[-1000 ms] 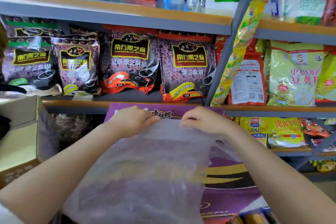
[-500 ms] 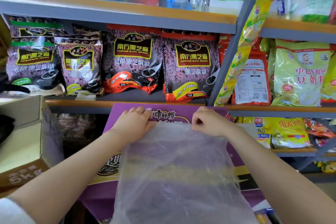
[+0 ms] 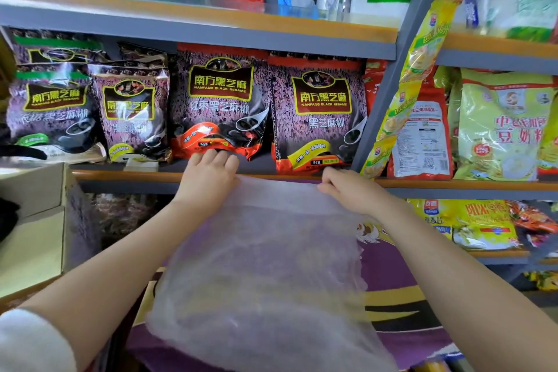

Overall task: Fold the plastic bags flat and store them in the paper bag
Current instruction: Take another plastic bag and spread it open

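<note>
Both hands had carried the plastic bag (image 3: 265,266) higher than a moment earlier, its far edge now level with the shelf (image 3: 271,180). It draped over the purple paper bag (image 3: 401,290) below. The right hand (image 3: 347,190) pinched the far right corner with curled fingers. The left hand (image 3: 208,178) lay on the far left corner with fingers nearly straight; whether the thumb gripped underneath could not be told. Thin, limp and see-through, the bag looked very light and probably slippery, so corners and edges seemed the best places to hold.
</note>
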